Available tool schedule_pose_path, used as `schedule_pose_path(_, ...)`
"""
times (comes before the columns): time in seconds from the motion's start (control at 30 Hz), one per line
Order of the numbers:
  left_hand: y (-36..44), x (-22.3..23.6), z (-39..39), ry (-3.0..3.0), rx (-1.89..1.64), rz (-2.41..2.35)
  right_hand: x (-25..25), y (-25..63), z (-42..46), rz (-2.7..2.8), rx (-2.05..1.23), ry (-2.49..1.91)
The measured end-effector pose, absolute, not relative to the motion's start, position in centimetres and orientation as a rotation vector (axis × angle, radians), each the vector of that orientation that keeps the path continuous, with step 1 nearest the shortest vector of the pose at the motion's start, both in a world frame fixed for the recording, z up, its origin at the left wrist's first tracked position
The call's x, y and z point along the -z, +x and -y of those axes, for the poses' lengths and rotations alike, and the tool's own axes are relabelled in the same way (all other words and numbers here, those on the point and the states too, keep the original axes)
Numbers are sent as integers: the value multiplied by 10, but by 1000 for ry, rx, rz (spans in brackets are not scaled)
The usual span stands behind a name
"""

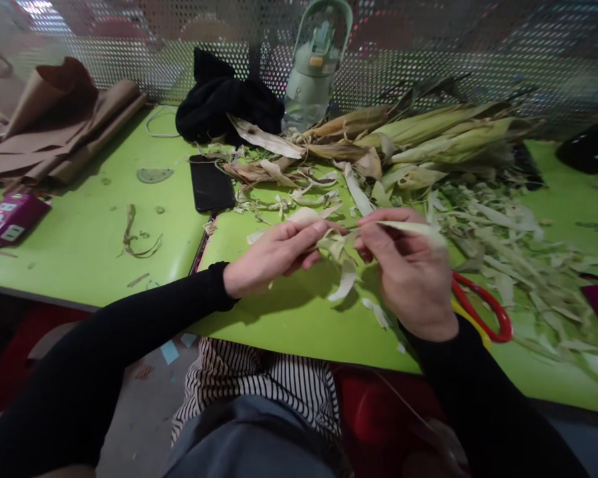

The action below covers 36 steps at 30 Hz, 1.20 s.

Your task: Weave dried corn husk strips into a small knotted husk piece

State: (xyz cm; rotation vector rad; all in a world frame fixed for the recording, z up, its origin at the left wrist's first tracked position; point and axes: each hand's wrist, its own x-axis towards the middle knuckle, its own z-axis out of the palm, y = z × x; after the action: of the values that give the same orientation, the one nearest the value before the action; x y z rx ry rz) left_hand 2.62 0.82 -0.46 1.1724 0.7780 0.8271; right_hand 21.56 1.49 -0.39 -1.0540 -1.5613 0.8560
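My left hand (284,249) is closed on a gathered piece of pale corn husk (336,247), its curled strips hanging down over the table. Close by on the right, my right hand (411,275) pinches a light husk strip (413,228) between thumb and fingers; the strip's free end sticks out to the right. A thin dark length, perhaps a stem or wire, shows between the two hands. Just beyond the fingers lies a loose husk strip (357,190). Scissors with red and yellow handles (498,318) lie beside my right wrist, partly hidden by it.
Large corn husks (438,139) lie along the back of the green table (259,325), with shredded husk (523,252) to the right. A phone (212,184), black cloth (229,99), water bottle (311,79), brown paper (54,133) and purple box (14,216) surround the work area.
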Motion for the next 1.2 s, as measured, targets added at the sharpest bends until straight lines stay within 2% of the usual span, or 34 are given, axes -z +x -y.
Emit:
schedule_pose_path(0.1, 28, 4, -9, 1150, -862, -786, 7, 219, -18, 1512, -922, -1055)
schedule_pose_path(0.23, 29, 5, -10, 1048, -916, -799, 8, 221, -18, 1810, -1049, -1112)
schedule_pose_path(0.47, 28, 2, -12, 1133, -906, -693, 0, 222, -15, 1904, -960, -1091)
schedule_pose_path(0.87, 26, 3, -9, 1270, -949, -695, -41, 251, -13, 2263, -844, -1048)
schedule_pose_path(1.07, 29, 18, -15, 1572, -1063, -718, -22, 231, -11, 1957, -1345, -1165)
schedule_pose_path(1.2, 31, 23, -11, 1920, -1044, -903, -1, 212, -7, 1682, -1284, -1203)
